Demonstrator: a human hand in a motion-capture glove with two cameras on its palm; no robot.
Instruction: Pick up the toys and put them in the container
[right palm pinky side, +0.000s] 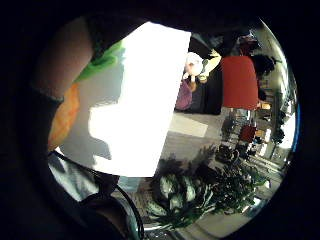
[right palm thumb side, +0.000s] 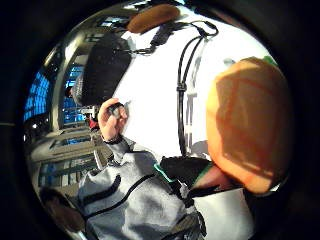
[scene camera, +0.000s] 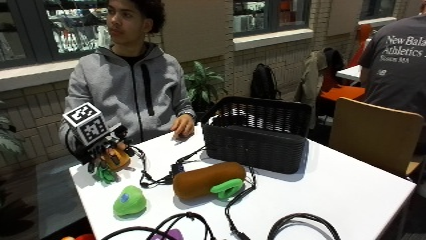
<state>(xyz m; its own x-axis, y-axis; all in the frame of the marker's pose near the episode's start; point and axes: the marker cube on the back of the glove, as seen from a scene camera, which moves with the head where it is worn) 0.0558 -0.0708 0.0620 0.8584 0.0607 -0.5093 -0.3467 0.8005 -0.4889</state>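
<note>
Right, from across the table the gloved right hand (scene camera: 106, 152) is up off the white table (scene camera: 346, 195) near its corner, fingers curled round an orange carrot toy (scene camera: 118, 159) with green leaves (scene camera: 103, 175) dangling below the palm. The outside view alone gives the layout: the black wicker basket (scene camera: 256, 132) stands well apart from that hand, further along the table, and between them lie a brown log-shaped plush (scene camera: 208, 180) with a green curved toy (scene camera: 227, 189) touching its end, plus a green blob toy (scene camera: 129, 201) with a blue patch, nearer the hand. The bare left hand (scene camera: 182, 126) rests on the table edge just beside the basket. The thumb-side palm view gives what the room view can't: the carrot's orange body (right palm thumb side: 247, 125) fills much of it, pressed close to the palm, with a dark fingertip at its lower edge (and the person's grey hoodie (right palm thumb side: 132, 200) behind). It also catches the basket (right palm thumb side: 105, 70) and the brown plush (right palm thumb side: 152, 17) far off across the white surface. The little-finger side shows only a sliver of orange (right palm pinky side: 64, 120) and the green leaves (right palm pinky side: 102, 60) beside the palm, then the tabletop (right palm pinky side: 145, 100) dropping away to a potted plant (right palm pinky side: 185, 195) on the floor.
</note>
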